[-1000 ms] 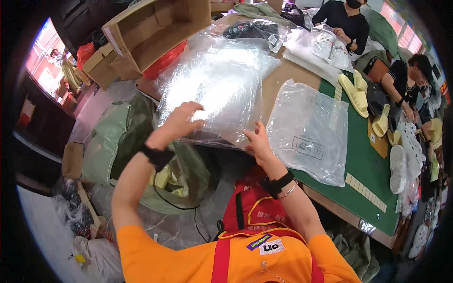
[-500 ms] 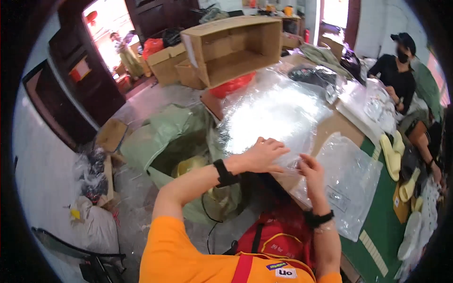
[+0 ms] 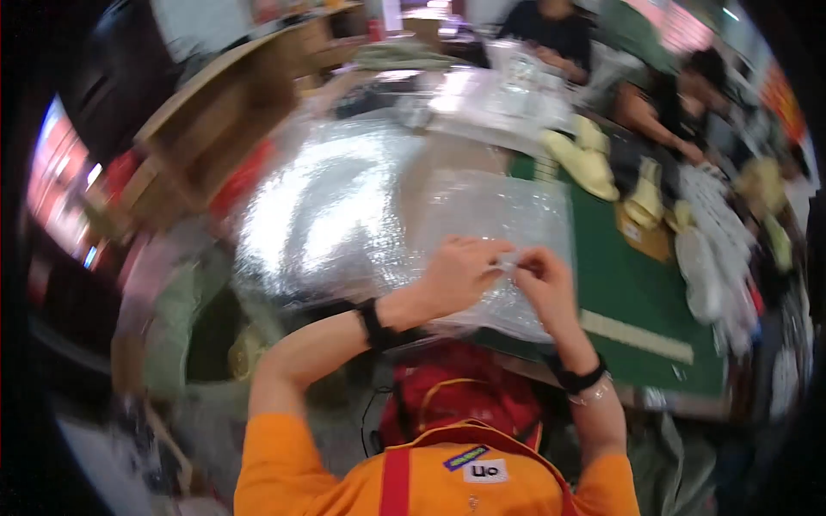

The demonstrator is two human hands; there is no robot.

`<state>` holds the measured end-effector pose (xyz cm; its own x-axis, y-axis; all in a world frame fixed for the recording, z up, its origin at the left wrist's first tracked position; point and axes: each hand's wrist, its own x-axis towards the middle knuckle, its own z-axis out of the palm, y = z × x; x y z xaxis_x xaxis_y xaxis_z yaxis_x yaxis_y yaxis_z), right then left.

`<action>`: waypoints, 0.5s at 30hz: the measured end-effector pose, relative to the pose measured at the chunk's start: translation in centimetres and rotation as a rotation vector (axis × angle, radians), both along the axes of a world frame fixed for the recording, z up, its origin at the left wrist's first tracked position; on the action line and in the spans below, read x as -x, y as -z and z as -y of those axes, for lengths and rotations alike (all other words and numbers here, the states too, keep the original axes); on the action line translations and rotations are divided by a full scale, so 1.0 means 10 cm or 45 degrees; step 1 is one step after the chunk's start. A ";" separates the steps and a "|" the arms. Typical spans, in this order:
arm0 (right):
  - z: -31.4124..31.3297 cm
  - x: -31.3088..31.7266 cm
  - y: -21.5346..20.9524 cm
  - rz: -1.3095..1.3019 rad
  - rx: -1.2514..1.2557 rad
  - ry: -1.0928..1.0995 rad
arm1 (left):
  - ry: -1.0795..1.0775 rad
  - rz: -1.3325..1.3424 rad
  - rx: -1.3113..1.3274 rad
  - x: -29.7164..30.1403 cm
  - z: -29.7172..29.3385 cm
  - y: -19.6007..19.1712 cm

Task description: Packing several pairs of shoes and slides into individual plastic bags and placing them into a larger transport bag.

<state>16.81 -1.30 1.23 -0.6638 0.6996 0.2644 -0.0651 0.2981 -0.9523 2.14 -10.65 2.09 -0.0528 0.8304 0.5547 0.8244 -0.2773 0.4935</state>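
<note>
Green partly covers the desk (image 3: pixel 619 275), where a clear bag (image 3: pixel 495 202), crinkled and glossy, lies by the near edge; above it, left hand (image 3: pixel 465 271) and right hand (image 3: pixel 549 288) pinch whitish plastic (image 3: pixel 508 261) between narrowed fingers.

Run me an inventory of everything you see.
Flat plastic bag: one, clear, beneath both hands
Shiny plastic sheeting: one pile, clear, table's left
Flat table surface: one, green, right side
Open slide sandals: at least three, pale yellow, back right
Rounded shoe: at least one, white, right
Flat segmented strips: two, cream, on the green surface
Open cardboard box: one large, brown, upper left
Slumped sack: one, pale green, lower left
Co-workers: two, dark tops, upper right
Other items: too blurred
Wristbands: two, black, both wrists
Short-sleeved shirt: one, orange, lower edge
Left hand and right hand: two, bare, over the bag
</note>
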 end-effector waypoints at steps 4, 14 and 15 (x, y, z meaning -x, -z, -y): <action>-0.04 -0.37 -0.06 0.063 0.018 0.175 | 0.168 -0.053 0.018 -0.45 -0.26 -0.08; -0.32 -1.18 -0.02 0.143 -0.111 0.442 | 0.258 -0.190 -0.005 -1.01 -0.84 0.03; -0.35 -1.27 -0.04 0.253 -0.245 0.524 | 0.353 -0.433 -0.080 -0.99 -0.85 0.01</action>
